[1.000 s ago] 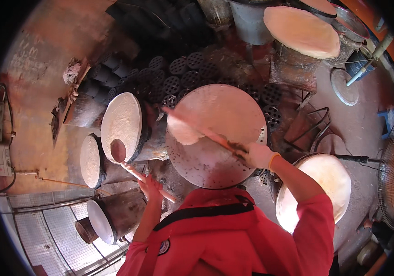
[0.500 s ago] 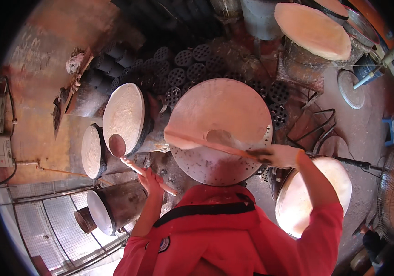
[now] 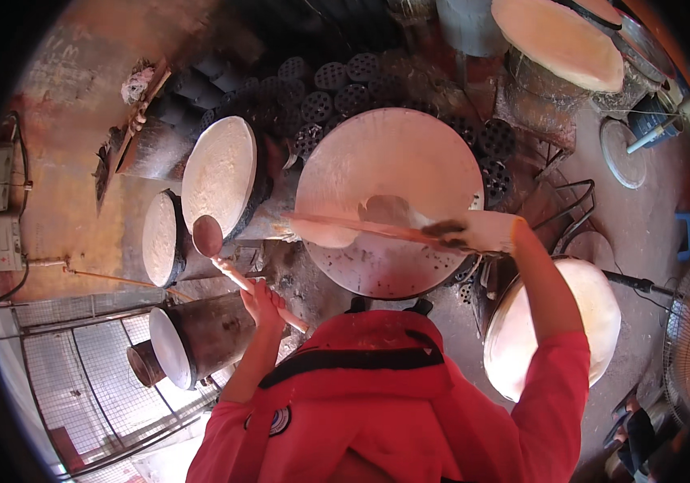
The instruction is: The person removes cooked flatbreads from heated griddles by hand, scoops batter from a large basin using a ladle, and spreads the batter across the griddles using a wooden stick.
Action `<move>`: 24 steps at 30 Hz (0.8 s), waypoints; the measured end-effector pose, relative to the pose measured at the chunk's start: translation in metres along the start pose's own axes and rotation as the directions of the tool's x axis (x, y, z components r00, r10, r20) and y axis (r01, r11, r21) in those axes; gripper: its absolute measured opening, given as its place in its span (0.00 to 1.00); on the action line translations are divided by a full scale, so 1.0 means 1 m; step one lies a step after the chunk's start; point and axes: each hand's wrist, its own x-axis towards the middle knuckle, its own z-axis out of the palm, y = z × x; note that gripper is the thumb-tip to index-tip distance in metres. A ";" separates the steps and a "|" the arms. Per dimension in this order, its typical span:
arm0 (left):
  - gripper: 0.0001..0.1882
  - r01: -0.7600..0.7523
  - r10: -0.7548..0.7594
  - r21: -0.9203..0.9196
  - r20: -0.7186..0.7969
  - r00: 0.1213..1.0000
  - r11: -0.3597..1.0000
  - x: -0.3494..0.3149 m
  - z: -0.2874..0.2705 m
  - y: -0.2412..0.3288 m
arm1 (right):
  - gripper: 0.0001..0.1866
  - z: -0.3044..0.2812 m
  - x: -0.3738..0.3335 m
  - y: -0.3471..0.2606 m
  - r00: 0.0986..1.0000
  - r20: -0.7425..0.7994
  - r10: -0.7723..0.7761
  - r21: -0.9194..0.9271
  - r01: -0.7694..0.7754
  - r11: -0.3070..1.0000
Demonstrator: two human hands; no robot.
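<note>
Directly ahead, the right hand point(image 3: 482, 233) is closed around a long flat spreader point(image 3: 361, 227) lying across the large round griddle point(image 3: 389, 201), its pale end at the griddle's left rim. Meanwhile the left hand point(image 3: 260, 302) grips a wooden ladle point(image 3: 216, 245), its dark bowl raised beside a tilted batter-coated round plate point(image 3: 218, 175). Black honeycomb briquettes point(image 3: 337, 88) are stacked behind the griddle.

one head-worn fisheye looks steeply down, close over the person's red-sleeved arms and round griddle point(image 3: 389, 201).
</note>
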 end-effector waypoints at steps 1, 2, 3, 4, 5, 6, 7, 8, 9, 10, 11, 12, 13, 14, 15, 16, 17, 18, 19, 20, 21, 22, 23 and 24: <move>0.14 0.002 -0.002 0.000 0.022 1.000 1.000 0.000 -0.003 0.000 | 0.24 0.002 -0.020 0.003 0.984 0.052 0.171 0.055 -0.174 0.983; 0.14 0.006 -0.006 -0.001 0.049 0.999 1.000 0.000 -0.004 -0.001 | 0.25 0.008 -0.041 0.021 0.982 0.071 0.176 0.113 -0.183 0.977; 0.14 0.014 -0.014 0.000 0.059 0.998 1.000 0.001 -0.004 -0.001 | 0.25 0.018 -0.060 0.036 0.980 0.088 0.181 0.172 -0.194 0.966; 0.14 0.016 -0.017 0.023 0.056 0.998 1.000 0.003 -0.007 -0.001 | 0.25 0.026 -0.084 0.016 0.981 0.030 0.190 0.049 -0.192 0.980; 0.14 0.020 -0.023 0.045 0.060 0.998 0.999 0.004 -0.008 -0.002 | 0.26 0.035 -0.107 0.005 0.943 0.055 0.328 0.062 -0.331 0.941; 0.14 0.030 -0.033 0.045 0.074 0.997 0.999 0.006 -0.008 -0.002 | 0.26 0.055 -0.126 0.020 0.930 0.028 0.368 0.143 -0.368 0.919; 0.14 0.022 -0.027 0.050 0.103 0.994 0.998 0.007 -0.007 -0.001 | 0.26 0.074 -0.144 0.022 0.906 0.006 0.423 0.254 -0.410 0.876; 0.13 0.022 -0.029 0.052 0.137 0.990 0.998 0.008 -0.006 -0.001 | 0.26 0.095 -0.162 0.017 0.874 -0.013 0.486 0.363 -0.449 0.817; 0.13 0.033 -0.039 0.043 0.153 0.987 0.999 0.009 -0.006 -0.001 | 0.27 0.115 -0.174 0.014 0.865 -0.046 0.500 0.463 -0.425 0.778; 0.13 0.041 -0.047 0.044 0.168 0.985 0.998 0.011 -0.008 -0.001 | 0.27 0.135 -0.182 0.010 0.854 -0.077 0.515 0.557 -0.391 0.733; 0.13 0.050 -0.058 0.043 0.206 0.977 0.998 0.013 -0.010 -0.002 | 0.27 0.157 -0.189 0.008 0.845 -0.115 0.522 0.621 -0.349 0.702; 0.13 0.059 -0.067 0.041 0.243 0.968 0.997 0.015 -0.014 -0.002 | 0.27 0.175 -0.187 0.005 0.837 -0.126 0.533 0.630 -0.348 0.694; 0.13 0.065 -0.074 0.044 0.260 0.963 0.997 0.017 -0.019 -0.003 | 0.27 0.195 -0.179 0.003 0.853 -0.203 0.481 0.663 -0.241 0.708; 0.13 0.053 -0.064 0.045 0.291 0.954 0.998 0.018 -0.023 -0.005 | 0.28 0.217 -0.171 0.002 0.854 -0.287 0.434 0.686 -0.133 0.715; 0.13 0.040 -0.052 0.044 0.321 0.946 0.998 0.020 -0.030 -0.006 | 0.28 0.238 -0.154 0.009 0.869 -0.343 0.356 0.698 -0.017 0.716; 0.13 0.049 -0.062 0.046 0.339 0.939 0.998 0.022 -0.039 -0.006 | 0.30 0.250 -0.134 -0.011 0.850 -0.345 0.399 0.705 -0.045 0.708; 0.13 0.051 -0.067 0.052 0.356 0.932 0.997 0.024 -0.050 -0.005 | 0.32 0.267 -0.108 -0.018 0.868 -0.338 0.365 0.774 0.036 0.632; 0.13 0.056 -0.075 0.061 0.377 0.923 0.997 0.027 -0.062 -0.003 | 0.34 0.282 -0.081 -0.037 0.870 -0.372 0.325 0.770 0.093 0.631; 0.13 0.063 -0.081 0.059 0.390 0.917 0.996 0.030 -0.075 -0.002 | 0.34 0.302 -0.051 -0.046 0.858 -0.454 0.242 0.725 0.197 0.660; 0.13 0.037 -0.057 0.059 0.394 0.918 0.998 0.033 -0.089 0.000 | 0.35 0.324 -0.016 -0.053 0.809 -0.512 0.289 0.681 0.177 0.711; 0.13 0.010 -0.033 0.059 0.395 0.918 0.998 0.039 -0.104 0.001 | 0.35 0.342 0.017 -0.070 0.733 -0.620 0.281 0.450 0.038 0.892; 0.13 0.017 -0.041 0.061 0.412 0.910 0.998 0.045 -0.119 0.002 | 0.36 0.364 0.053 -0.068 0.638 -0.759 0.130 0.158 -0.013 0.987; 0.13 0.002 -0.021 0.046 0.405 0.914 0.999 0.053 -0.139 0.003 | 0.33 0.378 0.077 -0.091 0.635 -0.758 0.148 0.021 -0.203 0.979; 0.13 -0.010 -0.003 0.031 0.404 0.915 0.999 0.061 -0.157 0.004 | 0.33 0.390 0.099 -0.103 0.628 -0.763 0.156 0.025 -0.212 0.977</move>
